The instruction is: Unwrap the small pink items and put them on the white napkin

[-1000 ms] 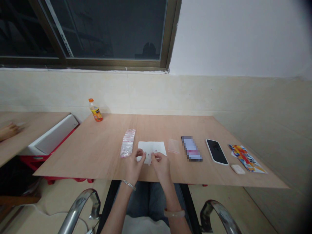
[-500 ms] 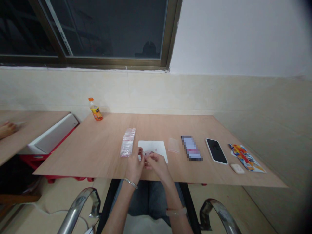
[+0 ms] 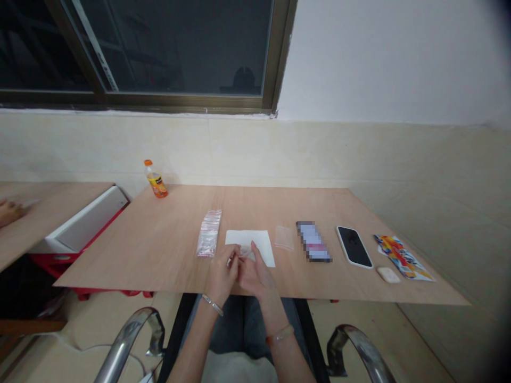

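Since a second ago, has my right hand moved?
Yes, the right hand slid left along the near edge of the white paper, up against the left hand.

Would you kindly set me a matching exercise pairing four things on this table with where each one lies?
Things:
1. bottle
2. stack of small bags
3. phone
4. small white case

Places:
a. left of the colourful leaflet, dark screen up
b. far left corner of the table, by the wall
c. by the leaflet's near side, nearest the table's front edge
d. just left of the white sheet

Pairs: 1-b; 2-d; 3-a; 4-c.
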The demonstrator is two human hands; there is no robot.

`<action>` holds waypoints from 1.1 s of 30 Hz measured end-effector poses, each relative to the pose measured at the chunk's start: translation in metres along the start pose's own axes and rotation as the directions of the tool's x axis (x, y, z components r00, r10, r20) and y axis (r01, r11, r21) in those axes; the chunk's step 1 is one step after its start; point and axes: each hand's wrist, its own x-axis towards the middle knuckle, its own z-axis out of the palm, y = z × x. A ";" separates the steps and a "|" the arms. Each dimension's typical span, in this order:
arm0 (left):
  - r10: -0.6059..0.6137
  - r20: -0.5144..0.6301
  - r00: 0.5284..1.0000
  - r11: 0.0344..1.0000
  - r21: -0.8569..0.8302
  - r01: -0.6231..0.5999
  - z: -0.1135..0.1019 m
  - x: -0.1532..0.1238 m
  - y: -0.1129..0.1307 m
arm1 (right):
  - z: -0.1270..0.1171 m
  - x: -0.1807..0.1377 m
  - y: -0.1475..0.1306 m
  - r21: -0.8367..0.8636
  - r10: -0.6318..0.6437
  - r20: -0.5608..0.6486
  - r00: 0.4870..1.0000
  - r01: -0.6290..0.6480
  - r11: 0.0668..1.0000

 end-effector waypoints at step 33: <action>0.098 0.054 0.994 0.978 0.179 -0.106 0.004 0.002 0.002 | -0.013 -0.002 -0.011 0.024 -0.151 0.000 0.989 0.151 0.988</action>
